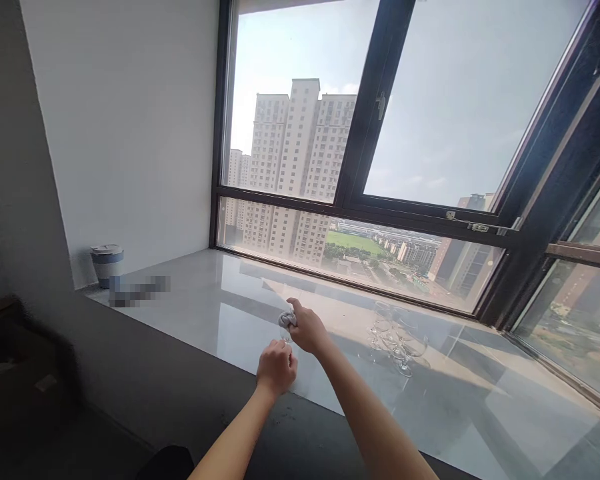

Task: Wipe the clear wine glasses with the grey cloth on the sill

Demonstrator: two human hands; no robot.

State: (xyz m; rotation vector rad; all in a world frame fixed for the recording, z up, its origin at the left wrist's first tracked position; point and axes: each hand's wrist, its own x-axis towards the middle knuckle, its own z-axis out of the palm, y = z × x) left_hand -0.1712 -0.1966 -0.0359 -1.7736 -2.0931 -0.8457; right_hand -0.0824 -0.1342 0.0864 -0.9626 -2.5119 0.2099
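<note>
My left hand (277,367) is closed in a fist over the front of the windowsill. A sliver of a clear glass (287,338) shows just above its fingers; most of it is hidden by my hands and the cloth. Beyond it, my right hand (309,328) grips a bunched grey-white cloth (287,319), pressed against the glass's upper part, with the index finger pointing up. To the right, several clear stemmed glasses (403,343) stand or lie close together on the sill; their outlines overlap.
The glossy pale windowsill (190,327) runs along dark-framed windows (350,200). A lidded cup (107,265) with a blue-grey band stands at its left end, beside a blurred-out object (140,291). The sill's front edge drops to a grey wall below.
</note>
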